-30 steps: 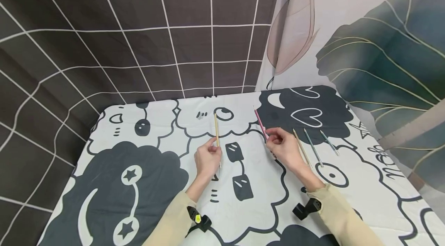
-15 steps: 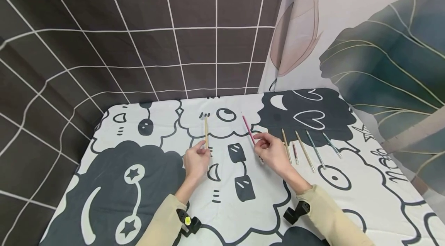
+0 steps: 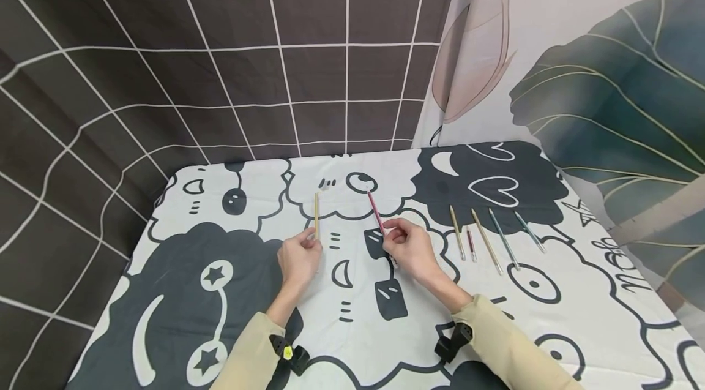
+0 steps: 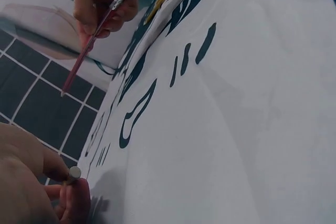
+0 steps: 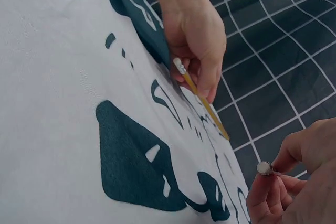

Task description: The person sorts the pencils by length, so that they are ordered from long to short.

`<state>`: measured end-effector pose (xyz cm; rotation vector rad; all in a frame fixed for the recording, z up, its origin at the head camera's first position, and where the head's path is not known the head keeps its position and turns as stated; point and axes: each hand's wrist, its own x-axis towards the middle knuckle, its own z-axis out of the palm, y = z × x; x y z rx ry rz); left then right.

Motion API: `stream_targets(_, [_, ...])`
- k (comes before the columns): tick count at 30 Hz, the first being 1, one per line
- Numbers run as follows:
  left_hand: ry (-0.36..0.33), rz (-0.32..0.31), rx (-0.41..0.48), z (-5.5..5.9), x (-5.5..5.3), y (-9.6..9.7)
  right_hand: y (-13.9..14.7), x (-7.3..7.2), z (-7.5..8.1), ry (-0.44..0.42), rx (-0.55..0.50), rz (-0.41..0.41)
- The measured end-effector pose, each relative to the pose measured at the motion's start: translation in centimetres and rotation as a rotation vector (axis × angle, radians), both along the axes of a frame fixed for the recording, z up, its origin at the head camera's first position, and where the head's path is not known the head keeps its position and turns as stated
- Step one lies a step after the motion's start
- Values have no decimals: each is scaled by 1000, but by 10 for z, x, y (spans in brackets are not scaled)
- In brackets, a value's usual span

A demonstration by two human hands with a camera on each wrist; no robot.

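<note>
In the head view my left hand [image 3: 299, 261] pinches a yellow pencil [image 3: 316, 212] near its eraser end, the tip pointing away from me. My right hand [image 3: 412, 251] holds a red pencil [image 3: 376, 209] the same way, its tip leaning left. The two pencils are apart. From the left wrist, the red pencil [image 4: 81, 66] shows with its white eraser up, raised off the cloth. In the right wrist view the yellow pencil [image 5: 210, 111] slants from the left fingers, and a round eraser end [image 5: 264, 168] sticks out between my right thumb and fingers.
Right of my right hand lie a yellow pencil [image 3: 456, 231], a short red pencil [image 3: 470, 243], another yellow pencil [image 3: 487, 242] and two teal pencils, one [image 3: 503, 240] longer-looking. A black-and-white patterned cloth [image 3: 352, 341] covers the table. A dark grid curtain [image 3: 308, 71] hangs behind.
Both hands have moved left and slightly toward me, each still holding its pencil. The short red pencil and the leftmost yellow pencil on the cloth have come into view from behind the right hand.
</note>
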<state>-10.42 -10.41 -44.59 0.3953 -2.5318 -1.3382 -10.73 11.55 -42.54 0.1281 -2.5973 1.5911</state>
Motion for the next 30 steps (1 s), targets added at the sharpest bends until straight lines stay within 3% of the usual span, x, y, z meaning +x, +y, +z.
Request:
stream_targets(16, [-10, -40, -92, 0, 1, -9, -34, -2, -7, -38, -29, 49])
stream_targets(30, [-31, -87, -171, 2, -3, -10, -68, -11, -12, -63, 51, 79])
